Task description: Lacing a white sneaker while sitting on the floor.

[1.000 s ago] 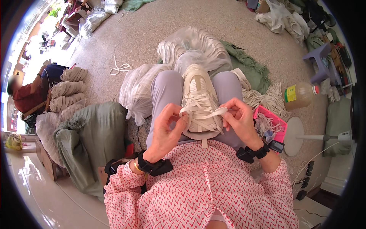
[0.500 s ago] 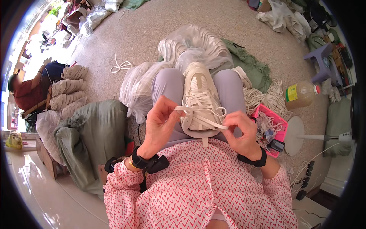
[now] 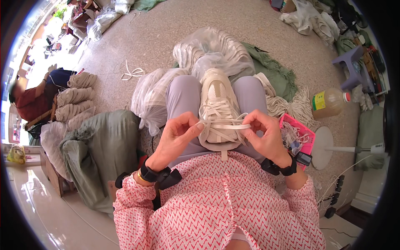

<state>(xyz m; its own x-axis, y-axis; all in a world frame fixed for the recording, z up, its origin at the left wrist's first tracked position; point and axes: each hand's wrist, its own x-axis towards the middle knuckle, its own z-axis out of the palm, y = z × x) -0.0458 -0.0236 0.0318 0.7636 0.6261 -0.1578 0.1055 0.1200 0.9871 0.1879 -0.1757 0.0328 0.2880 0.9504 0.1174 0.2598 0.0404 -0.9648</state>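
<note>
A cream sneaker [image 3: 217, 93] rests between my knees, its toe pointing away from me and its heel against my lap. White laces [image 3: 221, 122] cross its tongue and form loops near the collar. My left hand [image 3: 182, 132] pinches a lace at the left of the collar, thumb against forefinger. On the right, my right hand [image 3: 264, 134] holds a lace loop between thumb and fingers. The lace runs nearly level between both hands, over the shoe's opening. Where the strands cross is too fine to make out.
Clear bags of shoe parts [image 3: 212, 52] lie beyond my knees. A pink basket [image 3: 307, 143], a bundle of white laces [image 3: 293, 107] and a jug of liquid [image 3: 331, 103] stand at the right. Left are a green sack [image 3: 106, 150], stacked shoe parts [image 3: 77, 96] and a seated person [image 3: 31, 102].
My right hand has moved slightly up, its fingers closing round a loop. My left hand has lowered a little. The lace between them now lies flatter across the shoe.
</note>
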